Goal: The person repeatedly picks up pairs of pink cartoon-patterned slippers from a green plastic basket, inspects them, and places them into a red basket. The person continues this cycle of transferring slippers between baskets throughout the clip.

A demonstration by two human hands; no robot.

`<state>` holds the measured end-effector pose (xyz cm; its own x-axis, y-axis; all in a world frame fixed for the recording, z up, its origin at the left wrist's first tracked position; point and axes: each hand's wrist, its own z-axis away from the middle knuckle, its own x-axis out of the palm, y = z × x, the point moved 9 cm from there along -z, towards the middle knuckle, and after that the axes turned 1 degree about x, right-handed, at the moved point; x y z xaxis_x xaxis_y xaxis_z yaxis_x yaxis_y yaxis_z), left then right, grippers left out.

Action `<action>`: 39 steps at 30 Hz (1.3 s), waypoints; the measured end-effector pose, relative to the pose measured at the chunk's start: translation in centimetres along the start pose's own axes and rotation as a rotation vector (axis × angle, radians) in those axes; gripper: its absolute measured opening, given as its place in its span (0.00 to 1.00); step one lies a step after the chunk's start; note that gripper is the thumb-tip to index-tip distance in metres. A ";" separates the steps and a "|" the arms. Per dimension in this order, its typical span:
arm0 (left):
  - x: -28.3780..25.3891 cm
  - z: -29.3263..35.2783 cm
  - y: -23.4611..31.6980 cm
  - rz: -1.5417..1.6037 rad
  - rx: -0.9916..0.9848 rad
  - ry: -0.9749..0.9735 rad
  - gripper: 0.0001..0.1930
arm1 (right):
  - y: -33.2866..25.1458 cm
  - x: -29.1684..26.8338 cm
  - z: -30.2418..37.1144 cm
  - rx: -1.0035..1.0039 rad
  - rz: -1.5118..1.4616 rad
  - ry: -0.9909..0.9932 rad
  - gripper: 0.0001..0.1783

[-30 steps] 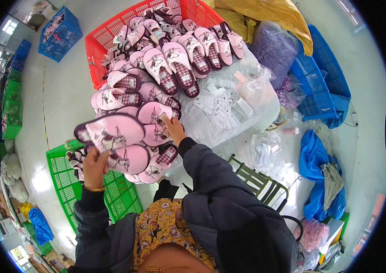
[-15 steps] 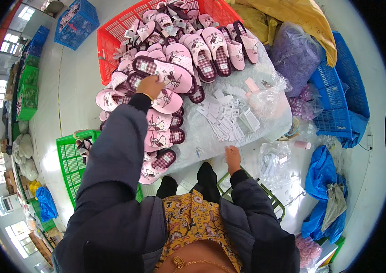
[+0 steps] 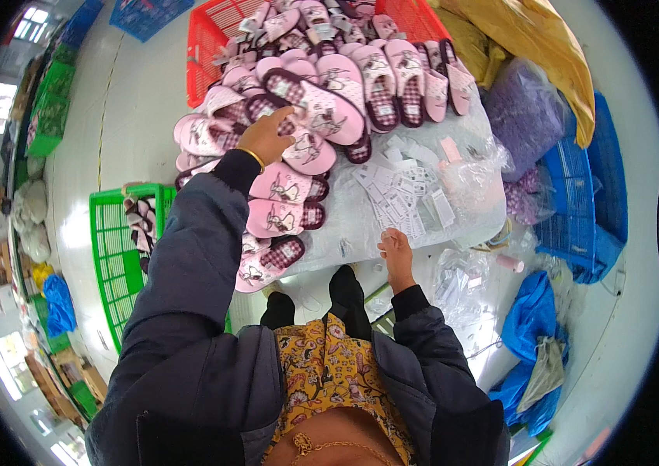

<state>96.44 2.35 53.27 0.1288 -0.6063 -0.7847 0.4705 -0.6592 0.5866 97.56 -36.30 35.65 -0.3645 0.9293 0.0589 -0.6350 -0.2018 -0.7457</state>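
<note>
My left hand reaches into the pile at the table's left side, its fingers bent around the edge of a pink slipper with a dog picture. Just above it lies another pink slipper, its checked maroon insole showing. More slippers are laid in a column below my wrist, and others stand in a row to the right. My right hand hovers at the table's front edge with curled fingers; anything inside them is too small to tell. Loose white paper labels are scattered just beyond it.
A red crate full of slippers stands at the far side. The table is covered in clear plastic. A green crate is on the left. Blue crates and a bag of purple items flank the right.
The view has shifted, so the table sits a little higher and farther right. My left hand stays at the same slippers, fingers slightly more spread. My right hand has risen slightly toward the labels.
</note>
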 end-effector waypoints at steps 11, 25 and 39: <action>-9.0 30.9 -15.3 0.098 -0.249 0.609 0.13 | -3.4 24.6 16.5 0.001 0.423 -0.870 0.11; 2.0 69.9 -48.9 0.281 -0.922 0.475 0.13 | 21.1 55.7 34.3 0.118 0.726 -1.105 0.11; 13.1 76.0 -61.0 0.535 -1.032 0.237 0.12 | 23.6 70.9 33.8 -0.296 0.822 -1.189 0.11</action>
<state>3.12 0.78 22.45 0.6306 -0.5264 -0.5703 0.7751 0.3894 0.4976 33.76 14.40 44.65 -0.9706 -0.2357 -0.0497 0.1280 -0.3298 -0.9353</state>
